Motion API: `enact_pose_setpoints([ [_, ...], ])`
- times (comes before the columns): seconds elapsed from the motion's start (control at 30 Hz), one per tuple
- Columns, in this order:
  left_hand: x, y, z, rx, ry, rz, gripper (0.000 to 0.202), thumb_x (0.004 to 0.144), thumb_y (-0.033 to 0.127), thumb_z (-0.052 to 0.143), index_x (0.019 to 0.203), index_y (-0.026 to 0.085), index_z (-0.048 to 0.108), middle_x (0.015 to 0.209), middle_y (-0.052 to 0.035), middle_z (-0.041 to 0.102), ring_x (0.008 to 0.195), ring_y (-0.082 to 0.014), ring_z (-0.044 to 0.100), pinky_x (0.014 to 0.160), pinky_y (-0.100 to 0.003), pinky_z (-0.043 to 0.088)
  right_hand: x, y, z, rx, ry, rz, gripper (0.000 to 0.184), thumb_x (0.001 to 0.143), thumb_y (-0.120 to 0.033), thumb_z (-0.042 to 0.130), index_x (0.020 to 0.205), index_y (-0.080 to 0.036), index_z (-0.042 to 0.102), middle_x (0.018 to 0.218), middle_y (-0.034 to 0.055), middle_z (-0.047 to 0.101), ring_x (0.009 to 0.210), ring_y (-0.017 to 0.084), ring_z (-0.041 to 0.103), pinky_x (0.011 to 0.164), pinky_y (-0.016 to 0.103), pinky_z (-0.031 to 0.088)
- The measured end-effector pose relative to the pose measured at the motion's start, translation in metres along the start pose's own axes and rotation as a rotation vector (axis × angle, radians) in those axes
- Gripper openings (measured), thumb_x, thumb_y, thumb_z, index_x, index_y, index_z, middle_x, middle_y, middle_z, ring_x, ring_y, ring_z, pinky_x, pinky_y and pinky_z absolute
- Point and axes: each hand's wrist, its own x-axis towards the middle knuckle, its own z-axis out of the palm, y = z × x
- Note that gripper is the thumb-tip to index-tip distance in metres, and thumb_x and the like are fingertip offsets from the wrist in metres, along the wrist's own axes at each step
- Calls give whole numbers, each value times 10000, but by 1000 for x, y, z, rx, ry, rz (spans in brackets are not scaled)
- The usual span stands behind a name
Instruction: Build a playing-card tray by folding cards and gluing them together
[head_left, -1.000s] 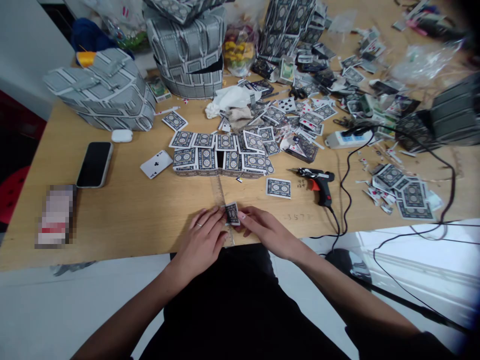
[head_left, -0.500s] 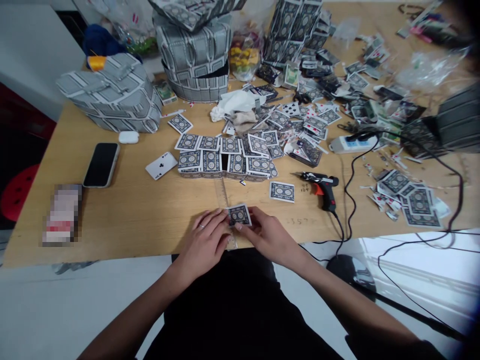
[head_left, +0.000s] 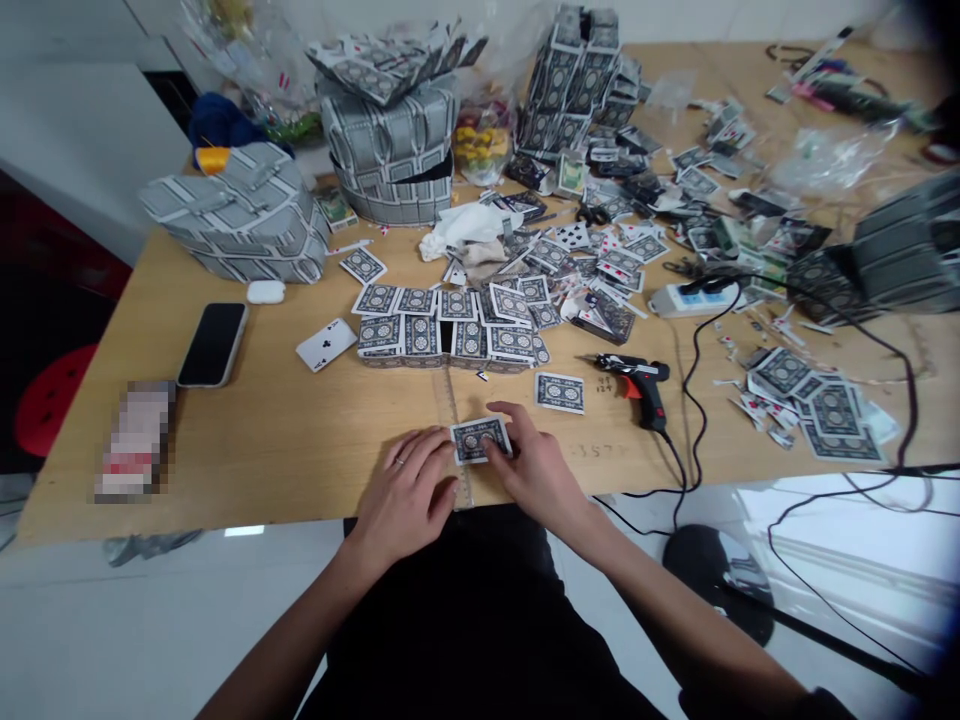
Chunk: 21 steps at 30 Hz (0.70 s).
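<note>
Head view:
1. Navy-patterned rectangular playing card [head_left: 480, 440] flat on clear plastic ruler [head_left: 448, 392]; right hand [head_left: 529, 450] curled narrowly over it, grip unclear.
2. Left hand [head_left: 405, 490] open, resting on pale wooden tabletop [head_left: 225, 450], just beside card.
3. Low block of navy-backed cards [head_left: 435, 340] standing built; spare navy-backed card [head_left: 559, 393] loose nearby.

The right hand [head_left: 536, 470] rests its fingertips on a blue-backed playing card [head_left: 474, 441] lying flat on the wooden table [head_left: 262, 450], while the ringed left hand [head_left: 405, 497] sits just beside the card's left edge. Under the card runs a clear plastic ruler [head_left: 448, 400], reaching toward a low structure of playing cards [head_left: 427, 342]; a hot glue gun [head_left: 637, 385] lies off to the right
</note>
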Motion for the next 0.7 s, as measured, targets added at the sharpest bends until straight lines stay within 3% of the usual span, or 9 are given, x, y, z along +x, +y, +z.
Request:
enact_pose_setpoints([
  [0.2, 2, -1, 0, -29, -14, -1, 322, 1021, 250, 619, 1335, 191, 661, 1495, -121, 667, 1432, -306, 589, 1241, -524, 436, 4, 5, -22, -92, 111, -55, 364, 999, -341, 571, 1331, -198, 611, 773, 17, 706, 633, 223, 641, 668, 327, 463],
  [0.37, -1, -1, -2, -122, -4, -40, 344, 1007, 241, 640, 1350, 219, 652, 1493, -118, 663, 1410, -320, 604, 1226, -553, 455, 5, 5, -28, 14, 124, -103, 302, 1011, -408, 625, 1243, -222, 680, 715, -6, 641, 628, 198, 599, 635, 321, 457],
  [0.5, 2, -7, -16, -358, 63, -181, 489, 1001, 265, 684, 1474, 259, 562, 1514, -131, 628, 1389, -304, 628, 1148, -489, 542, 12, -6, -22, 339, -48, -110, 318, 995, -474, 691, 1196, -228, 698, 818, 13, 689, 698, 189, 629, 650, 317, 487],
  [0.57, 12, -13, -27, -442, 104, -185, 560, 984, 285, 734, 1507, 272, 535, 1504, -129, 631, 1396, -301, 623, 1149, -465, 536, 19, -13, -19, 501, -158, -94, 334, 971, -491, 738, 1170, -224, 710, 836, 8, 698, 690, 171, 632, 664, 312, 506],
  [0.63, 28, -18, -40, -494, 124, -115, 471, 985, 295, 750, 1431, 275, 600, 1442, -113, 674, 1359, -290, 644, 1148, -446, 521, 28, -19, -17, 619, -235, -65, 340, 944, -489, 785, 1148, -223, 727, 857, 5, 709, 694, 153, 635, 685, 304, 525],
  [0.7, 46, -24, -52, -545, 135, -31, 242, 1020, 309, 716, 1255, 258, 689, 1305, -88, 735, 1240, -255, 697, 1090, -407, 532, 37, -21, -17, 713, -328, -26, 364, 938, -504, 797, 1167, -230, 729, 880, 10, 726, 719, 152, 659, 713, 305, 550],
])
